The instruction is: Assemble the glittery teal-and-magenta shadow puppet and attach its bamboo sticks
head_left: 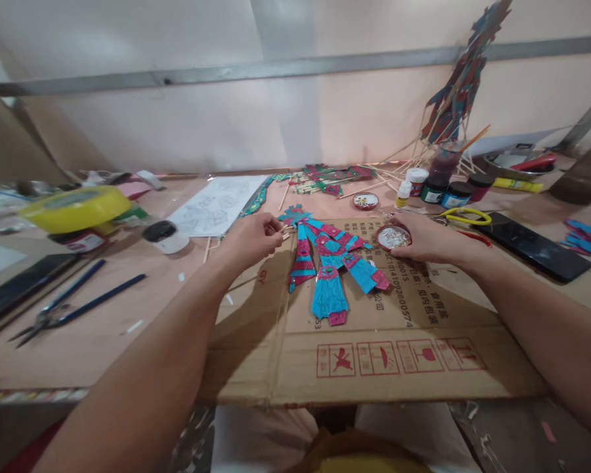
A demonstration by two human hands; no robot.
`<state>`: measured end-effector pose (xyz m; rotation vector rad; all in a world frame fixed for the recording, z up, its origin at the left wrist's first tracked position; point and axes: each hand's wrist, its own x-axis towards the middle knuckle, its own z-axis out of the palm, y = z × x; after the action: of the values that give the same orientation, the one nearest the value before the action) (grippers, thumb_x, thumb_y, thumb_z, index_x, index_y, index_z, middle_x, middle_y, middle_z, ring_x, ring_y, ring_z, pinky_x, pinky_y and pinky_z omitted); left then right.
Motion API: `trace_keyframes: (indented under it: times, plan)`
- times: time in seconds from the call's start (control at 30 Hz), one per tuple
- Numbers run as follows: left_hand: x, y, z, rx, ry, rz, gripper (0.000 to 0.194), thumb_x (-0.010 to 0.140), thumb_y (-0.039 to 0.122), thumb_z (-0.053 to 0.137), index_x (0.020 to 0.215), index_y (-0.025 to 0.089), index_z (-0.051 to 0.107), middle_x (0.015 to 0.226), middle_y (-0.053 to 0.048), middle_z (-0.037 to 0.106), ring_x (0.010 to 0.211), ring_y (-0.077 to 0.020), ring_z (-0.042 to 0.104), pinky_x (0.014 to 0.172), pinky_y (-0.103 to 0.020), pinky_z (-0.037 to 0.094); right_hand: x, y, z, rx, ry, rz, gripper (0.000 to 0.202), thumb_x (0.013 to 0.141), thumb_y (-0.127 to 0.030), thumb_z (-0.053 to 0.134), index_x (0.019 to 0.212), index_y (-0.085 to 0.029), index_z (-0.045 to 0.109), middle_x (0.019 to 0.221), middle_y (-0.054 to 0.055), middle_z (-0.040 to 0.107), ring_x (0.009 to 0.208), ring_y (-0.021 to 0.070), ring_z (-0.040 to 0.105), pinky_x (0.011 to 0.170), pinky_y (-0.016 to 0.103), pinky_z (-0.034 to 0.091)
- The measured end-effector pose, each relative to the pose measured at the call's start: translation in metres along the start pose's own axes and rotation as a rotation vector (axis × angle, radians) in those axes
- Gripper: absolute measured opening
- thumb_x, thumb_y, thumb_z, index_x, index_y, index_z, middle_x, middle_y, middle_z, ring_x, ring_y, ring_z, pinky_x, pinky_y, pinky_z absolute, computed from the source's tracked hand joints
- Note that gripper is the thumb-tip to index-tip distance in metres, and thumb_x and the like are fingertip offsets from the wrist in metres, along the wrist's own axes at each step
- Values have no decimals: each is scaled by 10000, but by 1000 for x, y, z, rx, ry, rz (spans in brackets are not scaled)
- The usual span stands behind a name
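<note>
Jointed pink-and-blue paper figure [331,244] lies flat at frame centre on cardboard [295,358]. Just left of it, my left hand [256,242] is closed on thin wooden sticks [287,231]; right of centre, my right hand [426,238] curls round a red-rimmed dish [379,244] of shiny bits [394,236]. Judgement: tilting risks spills, so hold the dish level, sticks clear of the paper limbs.

Ends of the L grip [256,242] fingers are part hidden, so no. of sticks [286,230] held can't be told; bits [394,236] in the round dish [379,242] at the R grip [421,238] are too small to ID. Far-L drawing [217,205] is too faint/blurry for detail. Tall blue/red figure [458,95], far R, is cut off up top; blue/pink pieces [588,238], R, & dark slab [29,287], L, run past frame edges.
</note>
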<state>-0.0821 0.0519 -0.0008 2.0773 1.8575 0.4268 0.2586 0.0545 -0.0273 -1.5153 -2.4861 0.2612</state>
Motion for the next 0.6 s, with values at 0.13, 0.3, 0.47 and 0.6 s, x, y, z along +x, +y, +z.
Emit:
trace_keyframes:
  times: [0.13, 0.3, 0.47, 0.6]
  plan:
    - [-1, 4, 5, 31, 75, 22, 163, 742, 258, 522, 823, 190, 646, 713, -24, 680, 624, -170, 622, 579, -268, 399, -2, 5, -4, -61, 21, -71, 529, 753, -258, 651, 1265, -210, 525, 1287, 113, 590, 1151, 306, 566, 984, 426, 452]
    - [-3, 6, 9, 20, 97, 60, 184, 751, 266, 515, 841, 188, 655, 758, -33, 697, 687, -184, 636, 586, -270, 404, -2, 12, -5, -122, -19, -71, 581, 707, -207, 655, 1271, -225, 512, 1267, 109, 589, 1131, 315, 571, 940, 433, 476]
    - [-3, 8, 11, 1, 65, 63, 201, 774, 294, 523, 853, 186, 673, 766, -35, 701, 685, -178, 625, 580, -264, 403, -2, 9, -6, -97, -1, -66, 532, 712, -219, 661, 1229, -228, 535, 1268, 103, 589, 1147, 308, 563, 933, 419, 485]
    - [-3, 10, 11, -30, 44, 70, 210, 781, 304, 527, 838, 172, 679, 732, -38, 690, 650, -165, 603, 580, -261, 397, -3, 6, -6, -46, -5, -41, 570, 732, -232, 657, 1283, -225, 512, 1260, 97, 611, 1142, 299, 575, 932, 405, 489]
